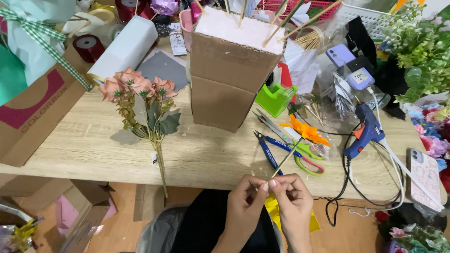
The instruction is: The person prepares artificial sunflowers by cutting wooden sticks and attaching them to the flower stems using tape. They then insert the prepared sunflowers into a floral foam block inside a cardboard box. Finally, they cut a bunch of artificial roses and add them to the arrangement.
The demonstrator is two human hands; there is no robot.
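Hands meet at the near edge of a pale wooden table [211, 154], just past its lip and over the person's dark lap. The left hand [244, 200] and right hand [293, 204] pinch the lower end of a thin stick [287, 157] between thumbs and fingertips, fingers closed on it. The stick slants up and away from the hands to an orange paper flower [305, 131] at its top. Beyond the flower stands a tall cardboard box [229, 75] stuck with skewers. Left of the box lies a peach flower bunch [145, 110]. Right of the hands lie blue pliers [267, 150], green scissors [307, 157] and a blue glue gun [365, 133]. Bare tabletop shows between bunch and pliers.
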